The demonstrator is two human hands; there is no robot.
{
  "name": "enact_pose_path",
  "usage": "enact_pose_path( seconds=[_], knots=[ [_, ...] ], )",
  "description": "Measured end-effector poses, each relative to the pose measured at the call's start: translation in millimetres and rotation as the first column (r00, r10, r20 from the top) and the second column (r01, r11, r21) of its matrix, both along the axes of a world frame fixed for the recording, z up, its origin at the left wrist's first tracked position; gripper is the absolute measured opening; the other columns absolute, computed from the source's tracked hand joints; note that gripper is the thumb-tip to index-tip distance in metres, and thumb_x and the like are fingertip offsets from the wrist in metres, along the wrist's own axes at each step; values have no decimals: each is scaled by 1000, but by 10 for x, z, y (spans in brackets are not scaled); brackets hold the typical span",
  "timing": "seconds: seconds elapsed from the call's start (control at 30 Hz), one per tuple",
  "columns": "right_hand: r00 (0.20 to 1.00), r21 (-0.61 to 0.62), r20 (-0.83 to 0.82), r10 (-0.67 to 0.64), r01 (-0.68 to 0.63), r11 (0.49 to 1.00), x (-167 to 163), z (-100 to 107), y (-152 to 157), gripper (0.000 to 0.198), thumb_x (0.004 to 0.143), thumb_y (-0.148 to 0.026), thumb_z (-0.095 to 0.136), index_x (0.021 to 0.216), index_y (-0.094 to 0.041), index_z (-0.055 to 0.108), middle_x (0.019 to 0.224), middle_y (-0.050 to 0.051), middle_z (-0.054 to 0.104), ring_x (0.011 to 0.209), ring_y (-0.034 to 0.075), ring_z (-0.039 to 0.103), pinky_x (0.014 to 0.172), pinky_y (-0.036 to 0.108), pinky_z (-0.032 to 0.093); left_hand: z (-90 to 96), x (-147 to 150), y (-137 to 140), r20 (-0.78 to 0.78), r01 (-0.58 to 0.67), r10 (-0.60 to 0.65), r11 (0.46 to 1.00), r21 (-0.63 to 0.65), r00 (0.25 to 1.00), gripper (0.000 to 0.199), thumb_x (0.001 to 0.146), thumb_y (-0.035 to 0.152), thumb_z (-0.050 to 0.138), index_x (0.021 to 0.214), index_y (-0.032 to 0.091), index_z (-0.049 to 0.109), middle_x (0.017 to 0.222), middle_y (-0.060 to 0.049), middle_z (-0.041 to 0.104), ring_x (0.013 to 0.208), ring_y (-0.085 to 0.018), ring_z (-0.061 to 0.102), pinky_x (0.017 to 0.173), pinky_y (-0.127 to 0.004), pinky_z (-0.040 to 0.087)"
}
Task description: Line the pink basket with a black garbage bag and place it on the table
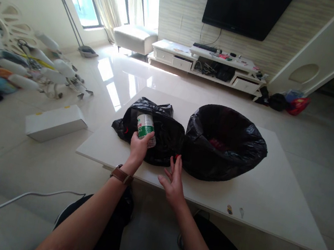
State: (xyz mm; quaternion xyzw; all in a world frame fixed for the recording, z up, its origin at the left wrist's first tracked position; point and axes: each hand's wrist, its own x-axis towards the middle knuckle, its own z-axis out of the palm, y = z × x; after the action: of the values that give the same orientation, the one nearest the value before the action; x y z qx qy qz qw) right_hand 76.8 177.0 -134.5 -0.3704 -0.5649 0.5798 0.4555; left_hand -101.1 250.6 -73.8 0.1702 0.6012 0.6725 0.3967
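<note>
While our left hand (pixel 139 146) grips the can (pixel 146 128) mid-frame w/ right hand (pixel 172 182) open by the bag (pixel 159 130), it could slip & roll off the table (pixel 270 197).

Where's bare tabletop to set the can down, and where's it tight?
Free: the wide right part of the white table, right of the open black bag, down to two small specks near the front edge. Crowded: the left part, where the tied black bag touches the open one, with the left hand holding the can and the right hand there.
</note>
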Motion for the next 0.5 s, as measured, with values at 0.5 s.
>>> enact_pose_path(
  seconds=[0.5],
  knots=[
    [998,-79,-48,-42,38,996,44,31,66,109,88,-33,72,169,-42,0,179,3,-10,164,34,15,120,59,42,160,-83,-161,327,654,-583,736,-173,743,26,72,26,80,89,8,75,70,-11,74,54,-19,66,47,-27,58]
  ],
)
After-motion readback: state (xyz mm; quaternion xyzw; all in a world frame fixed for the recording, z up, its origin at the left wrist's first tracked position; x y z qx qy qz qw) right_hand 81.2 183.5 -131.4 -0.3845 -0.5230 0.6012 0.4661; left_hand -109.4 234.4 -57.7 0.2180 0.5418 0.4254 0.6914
